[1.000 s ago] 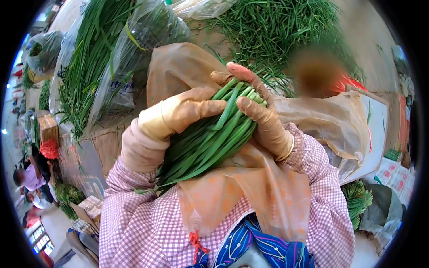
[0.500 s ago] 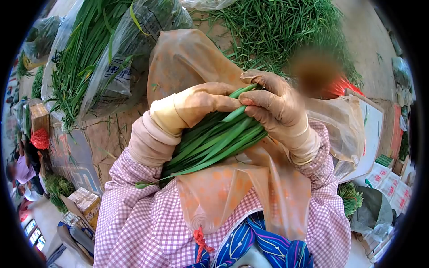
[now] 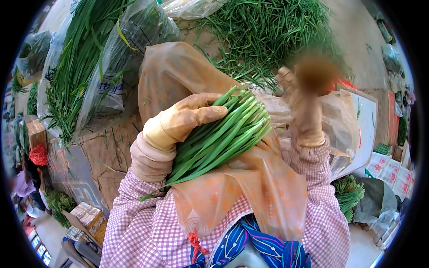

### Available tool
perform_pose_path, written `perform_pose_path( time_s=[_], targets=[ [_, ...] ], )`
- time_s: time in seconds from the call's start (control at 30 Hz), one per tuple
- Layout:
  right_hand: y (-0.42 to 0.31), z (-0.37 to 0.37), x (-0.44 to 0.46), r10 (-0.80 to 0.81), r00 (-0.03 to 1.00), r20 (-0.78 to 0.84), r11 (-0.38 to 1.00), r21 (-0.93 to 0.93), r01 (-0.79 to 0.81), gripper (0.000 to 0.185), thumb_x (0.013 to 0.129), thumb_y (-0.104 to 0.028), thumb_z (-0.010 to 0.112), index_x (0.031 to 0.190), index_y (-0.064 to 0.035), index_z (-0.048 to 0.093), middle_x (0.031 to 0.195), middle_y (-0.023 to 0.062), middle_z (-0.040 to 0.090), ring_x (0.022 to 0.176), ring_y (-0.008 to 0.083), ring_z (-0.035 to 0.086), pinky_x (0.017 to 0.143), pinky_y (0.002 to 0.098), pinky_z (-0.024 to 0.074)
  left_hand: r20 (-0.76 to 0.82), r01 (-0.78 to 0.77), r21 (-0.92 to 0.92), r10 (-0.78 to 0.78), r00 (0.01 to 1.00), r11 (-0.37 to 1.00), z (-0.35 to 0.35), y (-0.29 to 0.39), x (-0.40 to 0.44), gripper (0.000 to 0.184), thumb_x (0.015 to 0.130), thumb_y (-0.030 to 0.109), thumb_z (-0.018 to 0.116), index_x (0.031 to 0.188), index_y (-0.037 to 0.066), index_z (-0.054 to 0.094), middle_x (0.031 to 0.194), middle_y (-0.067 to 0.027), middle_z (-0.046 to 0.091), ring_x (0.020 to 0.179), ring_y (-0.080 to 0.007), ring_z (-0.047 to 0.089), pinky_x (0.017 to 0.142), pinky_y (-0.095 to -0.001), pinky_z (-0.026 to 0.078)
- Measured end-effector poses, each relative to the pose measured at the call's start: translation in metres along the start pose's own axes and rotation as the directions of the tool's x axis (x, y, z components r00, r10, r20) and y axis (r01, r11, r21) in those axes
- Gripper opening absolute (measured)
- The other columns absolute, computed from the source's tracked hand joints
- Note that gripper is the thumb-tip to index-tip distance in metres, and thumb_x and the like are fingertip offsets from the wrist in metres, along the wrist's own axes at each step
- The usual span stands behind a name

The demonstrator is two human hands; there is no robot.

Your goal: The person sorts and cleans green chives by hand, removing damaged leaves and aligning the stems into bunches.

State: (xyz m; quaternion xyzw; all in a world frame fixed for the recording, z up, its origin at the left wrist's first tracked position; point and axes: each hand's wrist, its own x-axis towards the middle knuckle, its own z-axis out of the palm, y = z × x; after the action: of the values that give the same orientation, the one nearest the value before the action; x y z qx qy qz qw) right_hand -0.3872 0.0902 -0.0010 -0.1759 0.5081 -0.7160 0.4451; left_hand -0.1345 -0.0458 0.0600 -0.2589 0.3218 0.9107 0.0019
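My left hand, in a tan rubber glove, is wrapped round a bunch of long, flat green stalks that look like garlic chives. The cut ends of the bunch point up and right; its leaves trail down to the left over my lap. My right hand, gloved too, is off the bunch, out to the right. Motion and a round brown smudge over the view hide most of its fingers. Close to it, something bright red shows. A cloudy plastic apron with orange spots covers my knees.
Ahead lies a loose heap of green stalks. An open plastic bag full of long greens stands at the left. Clear plastic sheeting and a white board are on the right. Boxes stand at the lower left.
My right hand has left the tip of the bunch and swung right towards the red thing. The cut ends now show, and my left hand keeps its hold.
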Motion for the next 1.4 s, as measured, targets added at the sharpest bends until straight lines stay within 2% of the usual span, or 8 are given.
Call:
perform_pose_path(
  time_s=[0.17, 0.4, 0.63, 0.7, 0.93, 1.0, 1.17, 1.4],
  targets=[
    [0.013, 0.063, -0.055, 0.165, 0.865, 0.474, 0.983, -0.004, -0.185, 0.072, 0.093, -0.023, 0.060, 0.152, -0.0107, 0.021, 0.144, 0.0126, 0.041, 0.125, 0.0219, 0.047, 0.105, 0.0340, 0.0378, 0.089, -0.027, 0.204, 0.009, 0.996, 0.979, 0.000, 0.002, 0.008, 0.061, 0.084, 0.026, 0.070, 0.132, -0.004, 0.049, 0.120, -0.0105, 0.061, 0.108, -0.0160, 0.058, 0.096, -0.0292, 0.044],
    [0.005, 0.124, -0.039, 0.274, 0.922, 0.275, 0.934, 0.151, -0.323, 0.045, 0.087, -0.010, 0.067, 0.129, -0.0060, 0.051, 0.112, 0.0135, 0.064, 0.106, 0.0212, 0.059, 0.096, 0.0343, 0.0468, -0.049, 0.036, 0.822, 0.007, 0.999, 0.568, -0.001, 0.016, 0.006, 0.072, 0.081, 0.039, 0.075, 0.135, 0.002, 0.046, 0.122, -0.0091, 0.057, 0.113, -0.0175, 0.052, 0.096, -0.0303, 0.042],
    [-0.019, 0.077, 0.004, -0.075, 0.981, 0.179, 0.965, 0.262, 0.026, 0.039, 0.090, -0.012, 0.062, 0.125, -0.0024, 0.047, 0.094, 0.0110, 0.065, 0.092, 0.0239, 0.066, 0.087, 0.0394, 0.0541, 0.218, -0.057, 0.490, -0.059, 0.974, 0.870, -0.008, 0.041, -0.003, 0.086, 0.078, 0.046, 0.074, 0.138, -0.006, 0.041, 0.131, -0.0154, 0.053, 0.120, -0.0225, 0.050, 0.103, -0.0327, 0.038],
    [-0.033, 0.040, 0.024, -0.116, 0.993, 0.026, 0.880, 0.467, 0.090, 0.043, 0.093, -0.011, 0.059, 0.132, -0.0013, 0.043, 0.094, 0.0073, 0.062, 0.094, 0.0243, 0.064, 0.092, 0.0420, 0.0518, 0.180, -0.091, 0.430, 0.014, 0.984, 0.898, 0.007, 0.054, -0.023, 0.085, 0.081, 0.047, 0.070, 0.138, -0.008, 0.040, 0.135, -0.0174, 0.051, 0.123, -0.0233, 0.049, 0.106, -0.0328, 0.036],
    [-0.048, -0.044, 0.040, -0.230, 0.966, -0.115, 0.896, 0.362, 0.257, 0.042, 0.094, -0.012, 0.058, 0.133, -0.0011, 0.044, 0.096, 0.0044, 0.059, 0.099, 0.0231, 0.058, 0.101, 0.0448, 0.0450, -0.154, -0.411, 0.480, 0.535, 0.831, 0.775, -0.020, 0.059, -0.046, 0.053, 0.091, 0.034, 0.062, 0.132, 0.000, 0.052, 0.118, -0.0134, 0.063, 0.109, -0.0198, 0.060, 0.094, -0.0309, 0.046],
    [-0.047, -0.049, 0.040, -0.261, 0.954, -0.147, 0.895, 0.333, 0.296, 0.041, 0.094, -0.013, 0.059, 0.130, -0.0007, 0.046, 0.096, 0.0052, 0.059, 0.101, 0.0243, 0.057, 0.101, 0.0459, 0.0443, -0.257, -0.436, 0.743, 0.818, 0.515, 0.508, -0.025, 0.058, -0.050, 0.030, 0.094, 0.015, 0.060, 0.119, -0.002, 0.060, 0.101, -0.0087, 0.068, 0.089, -0.0115, 0.062, 0.079, -0.0241, 0.051],
    [-0.043, -0.054, 0.041, -0.155, 0.968, -0.198, 0.911, 0.350, 0.217, 0.036, 0.095, -0.012, 0.057, 0.128, -0.0007, 0.048, 0.097, 0.0062, 0.061, 0.102, 0.0243, 0.058, 0.100, 0.0452, 0.0458, -0.317, -0.247, 0.711, 0.614, 0.723, 0.658, 0.005, 0.032, -0.066, 0.018, 0.090, 0.018, 0.067, 0.085, 0.001, 0.069, 0.073, -0.0005, 0.064, 0.062, -0.0071, 0.055, 0.054, -0.0214, 0.043],
    [-0.037, -0.030, 0.034, -0.117, 0.925, -0.362, 0.928, 0.291, 0.231, 0.026, 0.096, -0.010, 0.056, 0.119, 0.0007, 0.054, 0.095, 0.0081, 0.063, 0.099, 0.0255, 0.062, 0.094, 0.0378, 0.0509, -0.090, -0.054, 0.873, 0.270, 0.959, 0.485, 0.030, 0.003, -0.048, 0.049, 0.085, 0.048, 0.066, 0.086, -0.001, 0.067, 0.073, -0.0113, 0.064, 0.067, -0.0193, 0.062, 0.062, -0.0306, 0.049]
  ],
)
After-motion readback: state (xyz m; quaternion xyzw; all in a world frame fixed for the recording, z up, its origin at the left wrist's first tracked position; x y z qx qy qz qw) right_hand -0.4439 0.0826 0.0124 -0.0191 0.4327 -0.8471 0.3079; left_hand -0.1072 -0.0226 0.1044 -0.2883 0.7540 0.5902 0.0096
